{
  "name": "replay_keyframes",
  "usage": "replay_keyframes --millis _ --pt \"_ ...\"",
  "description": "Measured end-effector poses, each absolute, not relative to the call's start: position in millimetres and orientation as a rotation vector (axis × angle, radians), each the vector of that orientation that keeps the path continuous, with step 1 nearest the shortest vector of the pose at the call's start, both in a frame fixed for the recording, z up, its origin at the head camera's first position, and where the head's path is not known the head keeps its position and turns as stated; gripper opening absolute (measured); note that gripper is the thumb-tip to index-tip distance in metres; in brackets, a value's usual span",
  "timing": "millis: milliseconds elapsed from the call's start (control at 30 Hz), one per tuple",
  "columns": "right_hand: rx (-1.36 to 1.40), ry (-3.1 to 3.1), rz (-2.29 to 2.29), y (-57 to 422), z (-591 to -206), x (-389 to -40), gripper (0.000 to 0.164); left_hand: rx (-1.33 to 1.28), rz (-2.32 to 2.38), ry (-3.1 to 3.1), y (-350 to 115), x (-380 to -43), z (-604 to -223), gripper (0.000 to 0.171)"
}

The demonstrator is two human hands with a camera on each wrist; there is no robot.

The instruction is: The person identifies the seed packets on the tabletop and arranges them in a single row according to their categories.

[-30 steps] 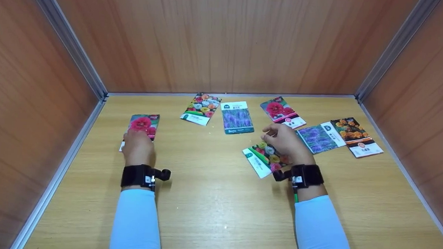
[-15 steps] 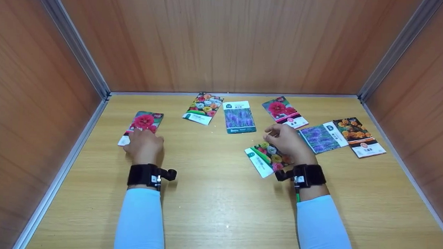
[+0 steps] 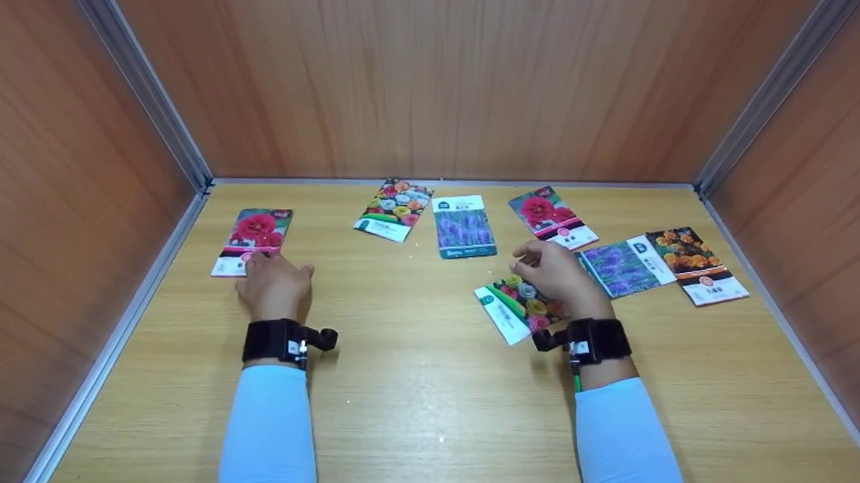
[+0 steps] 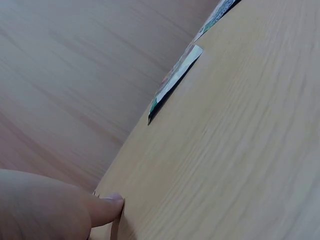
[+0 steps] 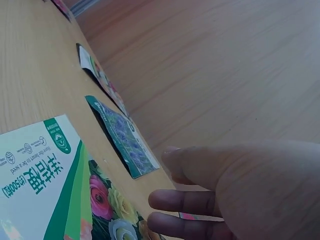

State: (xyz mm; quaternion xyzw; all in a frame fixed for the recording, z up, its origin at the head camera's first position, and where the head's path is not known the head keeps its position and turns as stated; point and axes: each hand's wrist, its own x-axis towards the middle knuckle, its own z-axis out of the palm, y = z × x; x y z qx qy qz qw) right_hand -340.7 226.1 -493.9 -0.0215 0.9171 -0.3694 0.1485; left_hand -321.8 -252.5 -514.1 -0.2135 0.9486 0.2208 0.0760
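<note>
At the left of the table, a seed packet with a pink-red flower [image 3: 258, 228] lies flat in the head view. My left hand [image 3: 274, 287] is at its lower edge, fingertips on the white end and thumb out to the side. In the left wrist view the thumb [image 4: 107, 207] shows low over the wood; that packet is hidden there. My right hand [image 3: 560, 278] holds nothing, its fingers loosely bent, above a seed packet with mixed-colour flowers [image 3: 508, 316]. The right wrist view shows this packet's white and green end [image 5: 35, 170] beside the fingers.
Along the back lie another mixed-flower packet [image 3: 395, 209], a lavender packet [image 3: 465, 228] and a second pink-red one [image 3: 553, 216]. To the right are another lavender packet [image 3: 626, 267] and an orange-flower packet [image 3: 697, 266], edges meeting. Wooden panels [image 3: 437, 75] wall the table.
The left pink-red packet has slid left and a little toward the back wall, turning straighter. My left hand has shifted off its middle to its lower edge. The right hand stays put.
</note>
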Motion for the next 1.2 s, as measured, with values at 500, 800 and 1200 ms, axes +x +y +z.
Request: replay_keyframes --millis 500,800,1200 --pt "-0.096 2.731 -0.725 229.0 -491.5 -331.9 0.044 -0.767 0.635 2.775 -259.3 -328.7 -517.9 0.086" --pt "-0.071 2.715 -0.744 227.2 -492.9 -333.9 0.046 -0.766 0.632 2.778 -267.9 -326.0 -522.2 0.101" --pt "-0.063 2.734 -0.757 227.8 -488.2 -333.0 0.043 -0.784 0.644 2.797 -266.6 -324.4 -519.5 0.095"
